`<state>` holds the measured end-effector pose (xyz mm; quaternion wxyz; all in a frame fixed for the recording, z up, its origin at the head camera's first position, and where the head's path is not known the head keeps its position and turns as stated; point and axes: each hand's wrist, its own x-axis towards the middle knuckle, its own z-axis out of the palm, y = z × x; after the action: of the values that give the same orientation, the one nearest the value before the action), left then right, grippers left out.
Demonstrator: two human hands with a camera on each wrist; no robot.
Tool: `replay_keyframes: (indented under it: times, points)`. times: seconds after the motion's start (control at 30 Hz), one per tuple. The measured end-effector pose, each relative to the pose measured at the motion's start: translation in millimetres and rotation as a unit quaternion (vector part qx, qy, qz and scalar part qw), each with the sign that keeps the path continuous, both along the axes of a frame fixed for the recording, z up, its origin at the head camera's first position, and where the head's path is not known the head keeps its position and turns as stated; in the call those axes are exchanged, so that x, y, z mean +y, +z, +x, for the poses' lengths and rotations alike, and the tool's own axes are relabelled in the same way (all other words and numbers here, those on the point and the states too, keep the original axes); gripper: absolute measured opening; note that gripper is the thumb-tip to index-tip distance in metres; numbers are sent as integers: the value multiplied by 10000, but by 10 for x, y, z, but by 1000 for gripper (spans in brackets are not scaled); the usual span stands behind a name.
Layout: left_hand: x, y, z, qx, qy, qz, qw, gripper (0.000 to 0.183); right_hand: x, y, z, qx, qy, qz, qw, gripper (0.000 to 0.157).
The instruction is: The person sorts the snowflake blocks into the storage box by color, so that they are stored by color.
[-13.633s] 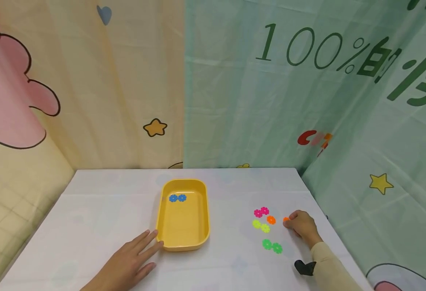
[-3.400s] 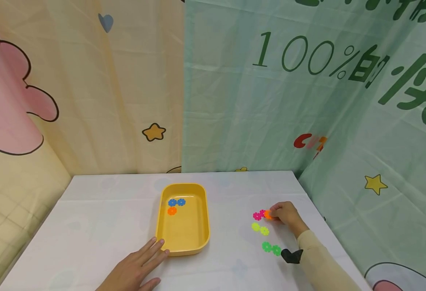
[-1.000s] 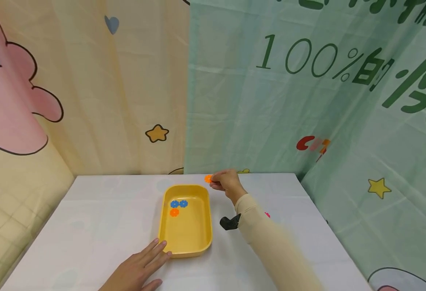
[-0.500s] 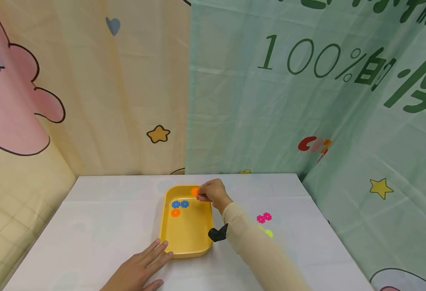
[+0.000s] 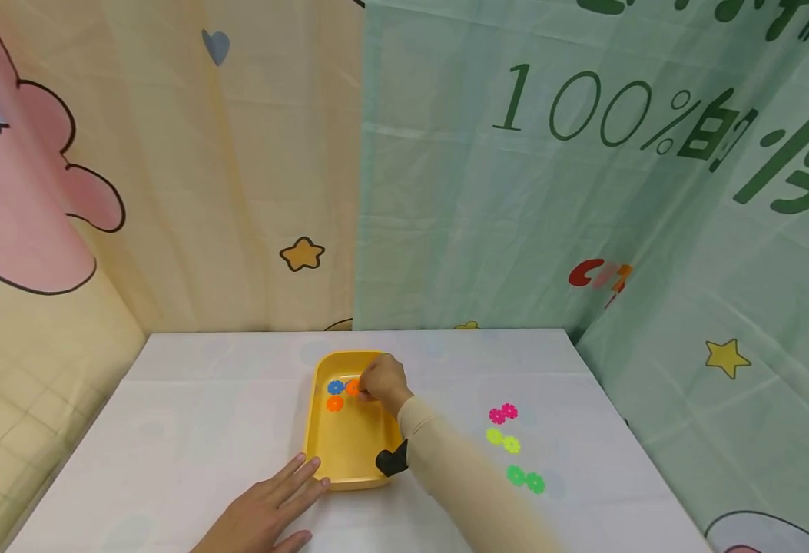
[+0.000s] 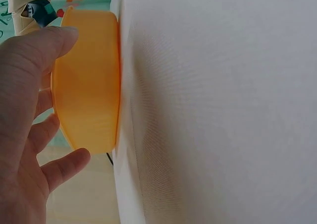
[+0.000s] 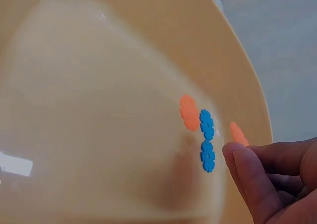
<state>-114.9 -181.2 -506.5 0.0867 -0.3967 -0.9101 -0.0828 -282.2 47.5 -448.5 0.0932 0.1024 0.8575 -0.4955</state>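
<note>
A yellow tray (image 5: 352, 453) sits just beyond the left hand (image 5: 266, 499), whose spread fingers rest at its near corner, gripping nothing. Over it, the right hand (image 5: 385, 381) pinches an orange flower piece (image 7: 237, 132) between thumb and finger, near two blue pieces (image 7: 206, 124). The orange piece looks light, thin and stiff, best pinched by its edge

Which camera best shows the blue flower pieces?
The right wrist view: both blue flower pieces appear close up and uncovered. The head view shows them small, one mostly hidden; the left wrist view shows neither.
</note>
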Motion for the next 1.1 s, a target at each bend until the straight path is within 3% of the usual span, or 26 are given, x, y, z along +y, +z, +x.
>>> replay_keyframes:
  times: [0.17,0.27,0.37,0.67,1.0,1.1]
  points:
    - [-7,11,3,-100,-5,11,9999,62,-70,-101,-18,194,243,980,9947,18]
    - [-7,20,6,-115,-12,34,9999,61,-87,-142,-22,398,361,1588,9859,30]
    - [-4,26,9,-144,-2,27,9999,61,-94,-182,-28,510,415,1995,9777,33]
    - [19,52,-9,-411,-7,-75,9991,61,-89,-222,-16,273,340,2024,9783,14]
    - [8,17,-22,-45,-64,-18,10000,62,-103,-142,15,534,726,2314,9687,23]
    - [8,15,-20,-66,-45,-26,10000,62,-102,-143,12,482,723,2239,9707,20]
